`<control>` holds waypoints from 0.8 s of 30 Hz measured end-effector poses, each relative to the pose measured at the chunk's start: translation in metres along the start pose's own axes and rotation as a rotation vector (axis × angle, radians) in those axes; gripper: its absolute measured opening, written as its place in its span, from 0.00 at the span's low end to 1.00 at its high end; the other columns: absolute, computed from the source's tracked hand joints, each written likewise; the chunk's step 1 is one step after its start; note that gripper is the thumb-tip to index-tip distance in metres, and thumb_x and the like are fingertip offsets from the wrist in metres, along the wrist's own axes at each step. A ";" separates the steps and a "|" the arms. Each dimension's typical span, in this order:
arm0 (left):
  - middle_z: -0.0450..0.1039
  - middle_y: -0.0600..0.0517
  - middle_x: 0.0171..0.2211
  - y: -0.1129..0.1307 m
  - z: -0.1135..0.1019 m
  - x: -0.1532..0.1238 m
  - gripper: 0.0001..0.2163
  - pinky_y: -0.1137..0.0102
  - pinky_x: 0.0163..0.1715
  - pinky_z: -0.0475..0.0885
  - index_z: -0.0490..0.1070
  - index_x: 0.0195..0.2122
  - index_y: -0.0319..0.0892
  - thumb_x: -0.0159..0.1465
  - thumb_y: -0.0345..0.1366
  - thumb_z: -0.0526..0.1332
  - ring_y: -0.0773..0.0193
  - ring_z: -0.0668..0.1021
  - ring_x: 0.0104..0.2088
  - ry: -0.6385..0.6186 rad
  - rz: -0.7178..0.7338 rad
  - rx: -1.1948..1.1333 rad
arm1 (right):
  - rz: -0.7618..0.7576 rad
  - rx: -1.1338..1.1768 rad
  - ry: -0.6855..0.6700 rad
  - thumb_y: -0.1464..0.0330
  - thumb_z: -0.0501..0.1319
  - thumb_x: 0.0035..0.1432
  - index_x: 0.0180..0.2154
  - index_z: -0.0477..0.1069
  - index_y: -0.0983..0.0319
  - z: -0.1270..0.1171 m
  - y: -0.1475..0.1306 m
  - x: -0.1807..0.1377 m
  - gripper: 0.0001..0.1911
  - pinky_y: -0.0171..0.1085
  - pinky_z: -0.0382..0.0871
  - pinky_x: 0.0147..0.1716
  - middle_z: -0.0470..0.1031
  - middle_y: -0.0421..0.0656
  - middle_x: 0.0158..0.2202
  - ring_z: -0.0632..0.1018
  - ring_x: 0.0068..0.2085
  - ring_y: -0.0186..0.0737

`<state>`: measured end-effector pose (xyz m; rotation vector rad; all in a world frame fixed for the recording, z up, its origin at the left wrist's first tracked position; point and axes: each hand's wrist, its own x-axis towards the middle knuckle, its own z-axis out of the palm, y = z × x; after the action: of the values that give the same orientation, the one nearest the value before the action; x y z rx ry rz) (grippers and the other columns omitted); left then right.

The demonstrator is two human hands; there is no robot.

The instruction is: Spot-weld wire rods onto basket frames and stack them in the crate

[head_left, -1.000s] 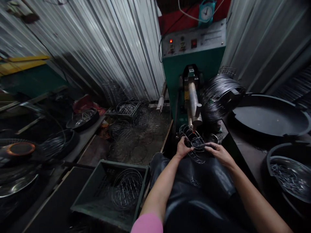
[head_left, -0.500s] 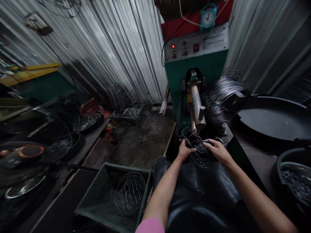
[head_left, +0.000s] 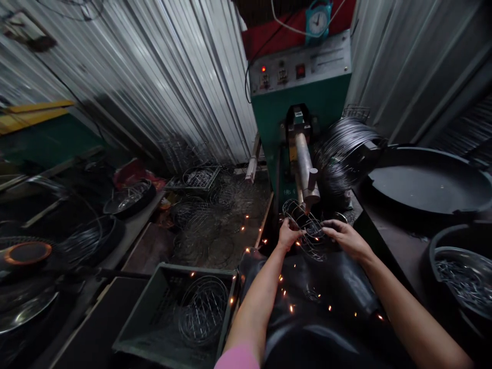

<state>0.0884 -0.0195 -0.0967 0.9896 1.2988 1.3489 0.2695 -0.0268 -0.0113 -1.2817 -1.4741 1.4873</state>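
**Sparking at the electrode (head_left: pixel 305 161), wire basket (head_left: pixel 310 231) held in both hands**

Chg vs 0.5 s ago: no sparks then, now orange sparks (head_left: pixel 246 250) scatter over the apron (head_left: pixel 330 312) and the green crate (head_left: pixel 142 312) lower left. Looks like the weld is firing on one joint. Basket sits tilted just under the electrode tip, in front of the green welder (head_left: pixel 303 105), above the lap, same spot as before. L hand (head_left: pixel 288 236): fingers curled round the near-left rim wire. R hand (head_left: pixel 346 238): fingers closed over the right rim. Grip unchanged. Wire coil (head_left: pixel 342 154) is right of the arm, and more baskets lie in the crate.
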 end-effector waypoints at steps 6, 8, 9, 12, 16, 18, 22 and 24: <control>0.68 0.57 0.26 0.003 0.002 0.001 0.22 0.73 0.30 0.67 0.62 0.31 0.40 0.38 0.34 0.71 0.69 0.71 0.28 0.009 -0.109 -0.106 | -0.042 -0.058 -0.006 0.54 0.63 0.44 0.30 0.72 0.62 0.000 -0.008 0.003 0.18 0.33 0.65 0.25 0.73 0.39 0.25 0.72 0.25 0.35; 0.69 0.55 0.28 0.004 0.002 0.001 0.21 0.72 0.32 0.68 0.63 0.32 0.40 0.39 0.34 0.71 0.68 0.72 0.30 0.007 -0.132 -0.120 | -0.061 -0.079 0.012 0.54 0.63 0.43 0.29 0.72 0.62 0.001 -0.011 0.009 0.18 0.34 0.66 0.27 0.74 0.40 0.25 0.73 0.27 0.36; 0.69 0.55 0.29 0.004 0.002 0.001 0.22 0.72 0.33 0.68 0.64 0.34 0.40 0.39 0.34 0.71 0.68 0.73 0.30 0.007 -0.136 -0.123 | -0.059 -0.082 0.013 0.54 0.63 0.43 0.30 0.72 0.62 0.000 -0.011 0.011 0.18 0.35 0.67 0.28 0.74 0.40 0.26 0.73 0.28 0.37; 0.70 0.53 0.32 0.001 0.001 -0.002 0.28 0.71 0.37 0.68 0.64 0.41 0.40 0.39 0.33 0.72 0.68 0.73 0.33 0.024 -0.112 -0.132 | -0.026 -0.044 -0.009 0.53 0.64 0.42 0.34 0.73 0.62 -0.005 -0.005 0.005 0.21 0.37 0.69 0.32 0.76 0.42 0.30 0.75 0.31 0.39; 0.69 0.52 0.34 -0.006 0.002 -0.012 0.31 0.71 0.37 0.69 0.63 0.45 0.40 0.39 0.33 0.72 0.68 0.73 0.34 0.036 -0.081 -0.161 | 0.024 -0.036 -0.053 0.51 0.66 0.38 0.31 0.74 0.62 -0.013 0.001 -0.014 0.23 0.37 0.69 0.32 0.76 0.42 0.28 0.75 0.31 0.40; 0.68 0.52 0.33 -0.006 0.003 -0.017 0.30 0.72 0.33 0.70 0.63 0.45 0.40 0.40 0.34 0.71 0.68 0.73 0.33 0.015 -0.121 -0.187 | 0.022 -0.030 -0.075 0.50 0.66 0.37 0.29 0.73 0.62 -0.012 -0.003 -0.018 0.23 0.36 0.68 0.31 0.75 0.41 0.27 0.74 0.30 0.39; 0.69 0.50 0.35 -0.001 0.003 -0.020 0.28 0.73 0.25 0.70 0.63 0.45 0.40 0.44 0.39 0.69 0.67 0.72 0.31 -0.053 -0.214 -0.239 | 0.001 -0.033 -0.095 0.50 0.65 0.39 0.31 0.74 0.62 -0.005 -0.016 -0.010 0.24 0.35 0.67 0.29 0.75 0.41 0.27 0.73 0.28 0.38; 0.69 0.49 0.36 0.001 0.001 -0.019 0.26 0.73 0.24 0.70 0.64 0.45 0.40 0.45 0.40 0.68 0.67 0.72 0.31 -0.058 -0.226 -0.240 | -0.020 -0.044 -0.084 0.49 0.65 0.39 0.31 0.74 0.62 -0.001 -0.021 -0.002 0.24 0.36 0.66 0.28 0.75 0.41 0.26 0.73 0.28 0.38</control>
<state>0.0930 -0.0373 -0.0945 0.6901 1.1379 1.2573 0.2670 -0.0256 0.0099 -1.2406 -1.5774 1.5199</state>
